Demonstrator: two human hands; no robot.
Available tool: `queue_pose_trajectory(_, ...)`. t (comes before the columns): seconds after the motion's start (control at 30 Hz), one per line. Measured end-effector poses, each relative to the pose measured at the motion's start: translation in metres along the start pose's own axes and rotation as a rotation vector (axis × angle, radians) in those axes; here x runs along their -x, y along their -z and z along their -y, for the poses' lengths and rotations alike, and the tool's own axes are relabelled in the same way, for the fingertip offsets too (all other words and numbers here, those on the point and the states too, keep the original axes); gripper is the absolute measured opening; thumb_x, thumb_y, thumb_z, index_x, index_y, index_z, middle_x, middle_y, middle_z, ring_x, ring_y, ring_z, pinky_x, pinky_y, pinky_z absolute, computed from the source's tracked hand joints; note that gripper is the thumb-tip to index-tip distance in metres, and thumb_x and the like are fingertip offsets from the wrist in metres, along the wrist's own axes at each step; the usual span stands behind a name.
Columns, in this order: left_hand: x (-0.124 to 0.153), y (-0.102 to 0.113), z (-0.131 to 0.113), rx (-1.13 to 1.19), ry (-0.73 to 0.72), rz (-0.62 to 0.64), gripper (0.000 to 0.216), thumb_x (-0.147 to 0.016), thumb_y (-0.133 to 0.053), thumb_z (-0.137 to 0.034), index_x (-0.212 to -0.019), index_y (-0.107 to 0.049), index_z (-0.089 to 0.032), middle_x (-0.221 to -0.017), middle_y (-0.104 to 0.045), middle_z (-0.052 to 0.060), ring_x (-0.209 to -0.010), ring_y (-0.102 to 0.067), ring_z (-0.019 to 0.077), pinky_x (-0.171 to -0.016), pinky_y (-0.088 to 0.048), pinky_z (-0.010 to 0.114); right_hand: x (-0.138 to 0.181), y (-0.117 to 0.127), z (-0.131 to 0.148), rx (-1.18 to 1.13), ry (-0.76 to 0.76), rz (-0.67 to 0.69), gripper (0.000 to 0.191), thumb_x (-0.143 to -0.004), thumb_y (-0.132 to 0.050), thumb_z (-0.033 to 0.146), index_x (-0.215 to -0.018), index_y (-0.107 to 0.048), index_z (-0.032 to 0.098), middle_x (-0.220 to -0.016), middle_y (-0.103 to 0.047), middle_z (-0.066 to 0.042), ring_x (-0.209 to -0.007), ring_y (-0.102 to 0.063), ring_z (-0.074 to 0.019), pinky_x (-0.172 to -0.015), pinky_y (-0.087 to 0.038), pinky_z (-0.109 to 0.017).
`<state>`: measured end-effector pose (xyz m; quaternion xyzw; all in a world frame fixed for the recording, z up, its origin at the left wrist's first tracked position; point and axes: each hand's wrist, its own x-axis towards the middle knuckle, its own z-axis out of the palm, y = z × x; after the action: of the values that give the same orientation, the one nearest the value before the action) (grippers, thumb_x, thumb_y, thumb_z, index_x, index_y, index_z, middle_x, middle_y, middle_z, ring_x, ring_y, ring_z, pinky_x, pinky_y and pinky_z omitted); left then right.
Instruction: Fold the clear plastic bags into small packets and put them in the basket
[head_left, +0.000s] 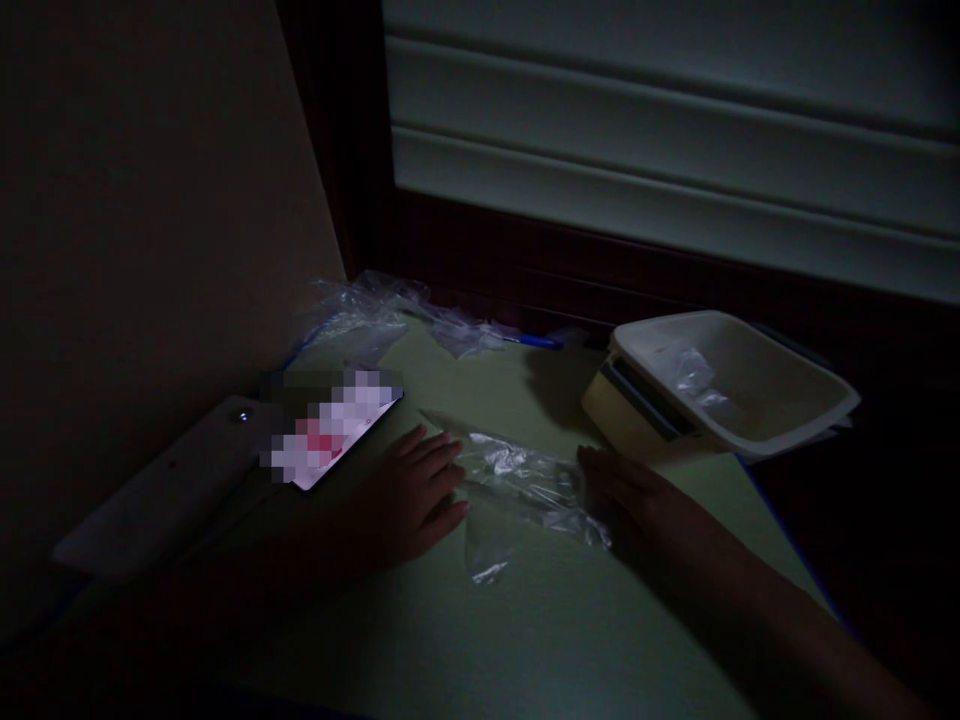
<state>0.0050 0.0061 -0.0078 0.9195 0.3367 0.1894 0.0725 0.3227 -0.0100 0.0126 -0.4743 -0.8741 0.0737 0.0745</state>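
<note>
A clear, crinkled plastic bag (525, 480) lies on the pale green tabletop (570, 630) between my hands. My left hand (420, 490) rests at the bag's left end, palm down with its fingers spread. At the right end is my right hand (626, 490), its fingers stretched out and touching or just beside the plastic. Its thumb is hard to see in the dim light. A smaller flap of clear plastic (487, 555) lies just below the bag, and I cannot tell if it is part of it.
Left of my left hand lies a lit phone (352, 425) with a blurred screen, near a long white object (157, 490). Clear plastic bags (367, 310) and a blue pen (536, 341) line the back edge. A cream bin (795, 390) at the right contains crumpled plastic.
</note>
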Motion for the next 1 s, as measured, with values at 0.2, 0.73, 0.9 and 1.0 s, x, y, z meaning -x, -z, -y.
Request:
queue_pose_trajectory(0.2, -0.001, 0.003, -0.001, 0.086, 0.010, -0.013, 0.030, -0.096, -0.039, -0.029, -0.100, -0.065, -0.014, -0.118, -0.061, 0.013, -0.120, -0.048, 0.0276, -0.108, -0.027, 0.054, -0.005, 0.016, 0.026, -0.011, -0.096, -0.138, 0.047, -0.084, -0.043, 0.012, -0.131, -0.052, 0.011, -0.134, -0.053, -0.021, -0.115, -0.059, -0.0306, -0.092, -0.053, -0.046)
queue_pose_trajectory(0.73, -0.005, -0.006, -0.004, 0.031, -0.077, -0.070, 0.019, -0.094, -0.049, -0.023, -0.092, -0.063, -0.010, -0.113, -0.061, 0.016, -0.112, -0.054, 0.0250, -0.097, -0.047, 0.040, -0.022, -0.009, 0.051, -0.115, 0.111, 0.050, 0.047, -0.090, -0.045, 0.007, -0.135, -0.049, 0.016, -0.140, -0.049, -0.016, -0.121, -0.055, -0.0262, -0.099, -0.048, -0.041)
queue_pose_trajectory(0.9, -0.007, -0.007, -0.007, -0.003, -0.037, -0.028, 0.040, -0.086, -0.057, -0.029, -0.120, -0.053, -0.009, -0.125, -0.055, 0.017, -0.118, -0.049, 0.0302, -0.097, -0.045, 0.045, -0.018, -0.016, 0.062, -0.042, 0.241, 0.095, 0.052, -0.085, -0.042, -0.002, -0.136, -0.048, 0.010, -0.143, -0.044, -0.020, -0.128, -0.047, -0.0292, -0.102, -0.044, -0.043)
queue_pose_trajectory(1.0, -0.006, -0.008, -0.006, -0.014, -0.026, -0.027, 0.045, -0.086, -0.054, -0.031, -0.124, -0.051, -0.007, -0.130, -0.051, 0.020, -0.126, -0.042, 0.0317, -0.102, -0.040, 0.046, -0.023, -0.012, 0.073, -0.032, 0.304, 0.143, 0.053, -0.084, -0.042, -0.003, -0.136, -0.047, 0.007, -0.142, -0.044, -0.022, -0.129, -0.045, -0.0292, -0.103, -0.043, -0.042)
